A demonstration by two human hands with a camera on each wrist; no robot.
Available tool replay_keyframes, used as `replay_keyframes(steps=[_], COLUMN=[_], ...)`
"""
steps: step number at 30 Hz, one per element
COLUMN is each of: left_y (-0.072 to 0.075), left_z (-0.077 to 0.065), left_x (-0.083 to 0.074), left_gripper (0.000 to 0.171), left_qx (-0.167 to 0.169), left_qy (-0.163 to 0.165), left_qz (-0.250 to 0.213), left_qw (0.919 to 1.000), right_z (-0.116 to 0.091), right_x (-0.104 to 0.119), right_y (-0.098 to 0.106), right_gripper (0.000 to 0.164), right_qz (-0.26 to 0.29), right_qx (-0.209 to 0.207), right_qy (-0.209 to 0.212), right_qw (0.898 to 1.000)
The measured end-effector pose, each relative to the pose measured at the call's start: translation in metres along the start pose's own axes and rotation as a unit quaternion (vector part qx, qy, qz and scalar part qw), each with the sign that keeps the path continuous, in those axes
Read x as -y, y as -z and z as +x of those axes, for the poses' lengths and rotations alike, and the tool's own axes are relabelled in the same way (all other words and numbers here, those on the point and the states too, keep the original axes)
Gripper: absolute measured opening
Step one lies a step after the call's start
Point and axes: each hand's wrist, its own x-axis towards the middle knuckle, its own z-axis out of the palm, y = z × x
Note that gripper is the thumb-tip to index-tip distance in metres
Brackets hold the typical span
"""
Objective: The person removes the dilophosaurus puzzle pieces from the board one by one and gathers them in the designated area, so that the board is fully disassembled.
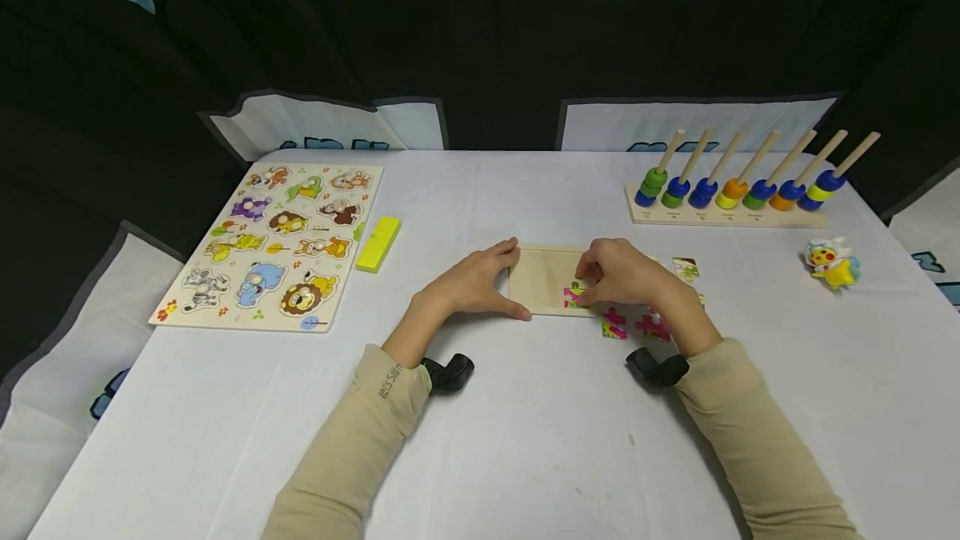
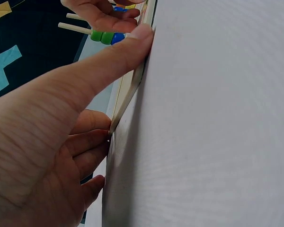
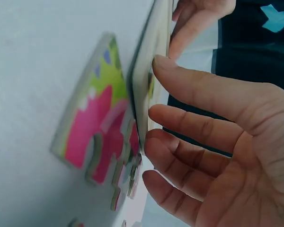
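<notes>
A shallow wooden puzzle tray point(image 1: 536, 277) lies flat on the white table between both hands. My left hand point(image 1: 476, 280) holds it at its left end, the thumb point(image 2: 116, 54) along the near edge and fingertips at the left edge. My right hand point(image 1: 621, 271) is over the tray's right part, thumb and fingers pinching a jigsaw piece point(image 1: 573, 297) in pink and green that they partly cover. Beside the tray's near right corner lie loose pink jigsaw pieces point(image 1: 613, 324), seen large in the right wrist view as a pink and green piece point(image 3: 97, 123).
More jigsaw pieces point(image 1: 686, 268) lie right of the tray. An animal peg board point(image 1: 255, 252) and a yellow block point(image 1: 378, 244) are on the left. At the back right stands a bead-stacking rack point(image 1: 727, 215), with a small toy figure point(image 1: 832, 263) in front of it.
</notes>
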Motion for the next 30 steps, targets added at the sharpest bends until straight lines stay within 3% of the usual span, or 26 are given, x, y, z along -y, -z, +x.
replay_keyframes(steps=[9, 30], left_y=[-0.0002, 0.0002], left_z=[0.0007, 0.0003], left_x=[0.0002, -0.0009], left_gripper=[0.102, 0.102], left_qx=[0.001, 0.002], left_qy=[0.001, 0.003], left_qz=[-0.002, 0.003], left_qw=[1.0000, 1.0000], right_z=[0.0006, -0.0004], right_x=[0.0031, 0.0062], right_y=[-0.0049, -0.0061], right_gripper=[0.023, 0.026], right_qz=[0.003, 0.030], right_qx=[0.016, -0.008], right_qy=[-0.019, 0.006], right_qw=[1.000, 1.000])
